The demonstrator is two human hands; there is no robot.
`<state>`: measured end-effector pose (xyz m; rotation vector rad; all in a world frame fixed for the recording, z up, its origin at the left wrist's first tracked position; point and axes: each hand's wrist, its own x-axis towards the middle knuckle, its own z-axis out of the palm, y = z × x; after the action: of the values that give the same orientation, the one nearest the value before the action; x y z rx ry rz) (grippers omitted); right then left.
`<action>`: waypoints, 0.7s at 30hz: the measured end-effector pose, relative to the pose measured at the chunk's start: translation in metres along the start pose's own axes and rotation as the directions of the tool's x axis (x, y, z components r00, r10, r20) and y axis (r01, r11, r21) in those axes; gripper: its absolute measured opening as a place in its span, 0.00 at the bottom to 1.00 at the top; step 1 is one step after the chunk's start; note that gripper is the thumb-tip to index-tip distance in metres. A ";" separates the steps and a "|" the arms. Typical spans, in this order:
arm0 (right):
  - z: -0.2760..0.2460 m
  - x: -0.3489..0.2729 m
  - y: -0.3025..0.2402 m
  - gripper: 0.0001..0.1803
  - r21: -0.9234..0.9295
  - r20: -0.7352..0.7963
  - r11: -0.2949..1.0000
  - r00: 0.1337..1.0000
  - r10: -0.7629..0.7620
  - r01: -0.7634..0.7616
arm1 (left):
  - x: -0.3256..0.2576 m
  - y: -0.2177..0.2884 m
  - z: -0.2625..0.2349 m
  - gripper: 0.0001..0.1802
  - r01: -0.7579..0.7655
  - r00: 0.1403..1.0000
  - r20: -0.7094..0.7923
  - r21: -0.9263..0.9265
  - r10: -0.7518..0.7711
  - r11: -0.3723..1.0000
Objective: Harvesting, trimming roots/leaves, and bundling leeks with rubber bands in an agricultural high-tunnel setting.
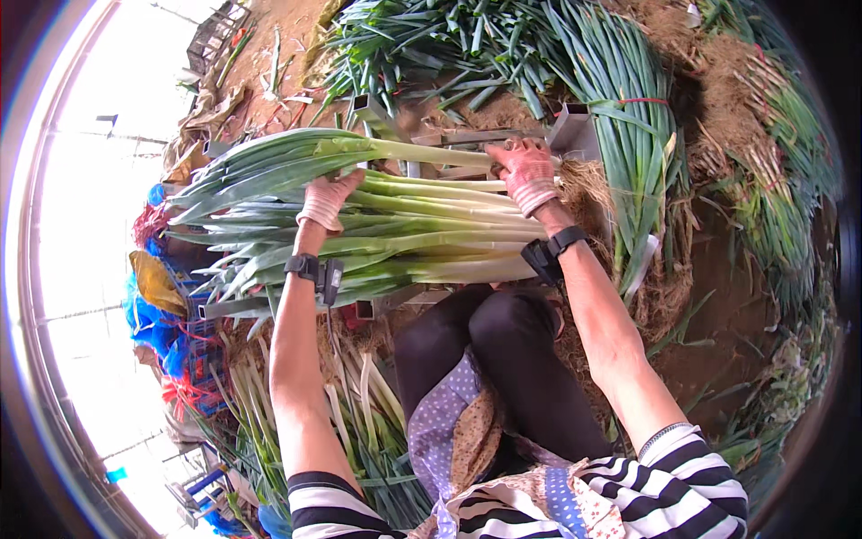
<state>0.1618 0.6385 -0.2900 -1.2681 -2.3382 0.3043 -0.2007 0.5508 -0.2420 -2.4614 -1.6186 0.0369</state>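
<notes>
Head view shows our left hand (325, 201) and right hand (528, 175), both gloved, clenched on the leeks (404, 238) lying across a metal frame (575, 130).

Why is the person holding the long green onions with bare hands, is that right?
Not quite. The head view shows both hands in pinkish work gloves: the left hand and right hand rest on the pile of long green onions with white stalks.
</notes>
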 end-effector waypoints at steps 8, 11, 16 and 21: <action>0.010 -0.003 0.033 0.17 -0.197 0.231 0.980 0.971 0.068 -0.022 | 0.055 0.066 -0.024 0.30 0.364 0.859 0.386 0.001 -0.336 0.931; 0.016 0.010 0.033 0.16 -0.216 0.338 0.976 0.934 0.113 -0.039 | 0.065 0.063 -0.031 0.31 0.284 0.792 0.544 0.073 -0.277 0.956; 0.027 0.002 0.044 0.18 -0.252 0.493 0.964 0.846 0.203 -0.084 | 0.067 0.075 -0.029 0.33 0.299 0.755 0.581 0.111 -0.306 0.948; 0.035 -0.007 0.039 0.15 -0.309 0.496 0.942 0.822 0.280 -0.134 | 0.059 0.080 -0.031 0.32 0.295 0.756 0.570 0.142 -0.322 0.945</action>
<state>0.1762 0.6552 -0.3380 -1.7633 -2.7751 0.4879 -0.1006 0.5688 -0.2202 -2.2267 -2.2140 0.8597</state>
